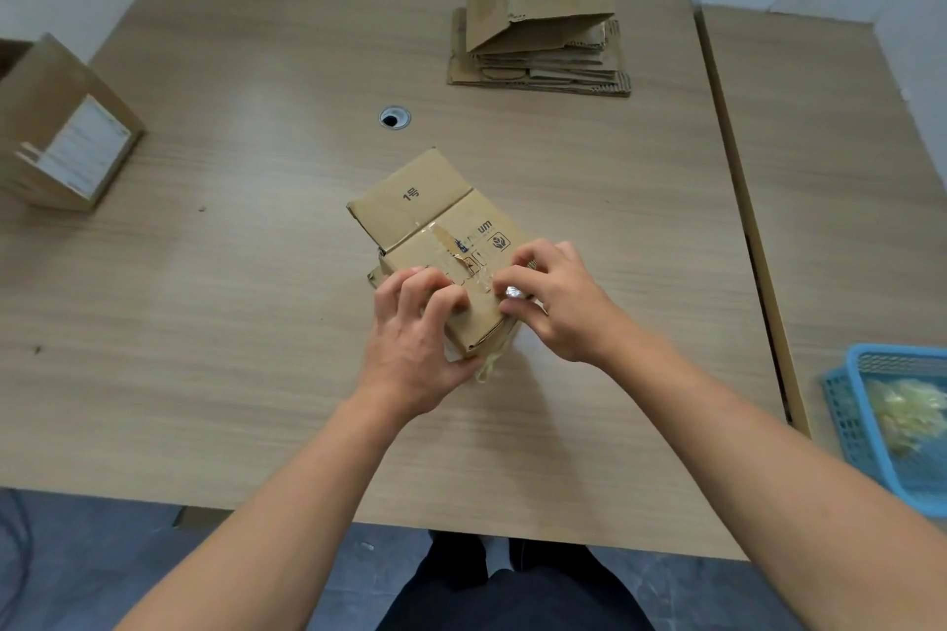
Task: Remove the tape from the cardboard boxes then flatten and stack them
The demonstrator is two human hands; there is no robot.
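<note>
A small cardboard box (430, 220) stands on the wooden table (256, 272) in front of me, with clear tape (451, 246) running across its top seam. My left hand (417, 343) grips the box's near left corner, fingers curled on the top. My right hand (556, 300) pinches a shiny loose end of the tape at the box's right edge. A peeled strip of tape hangs below the near corner. A stack of flattened boxes (543, 46) lies at the far right of the table.
An open box with a white label (66, 138) stands at the left edge. A blue basket (861, 425) holding crumpled tape sits at the right, on a second table. A cable hole (393, 118) is in the table's middle.
</note>
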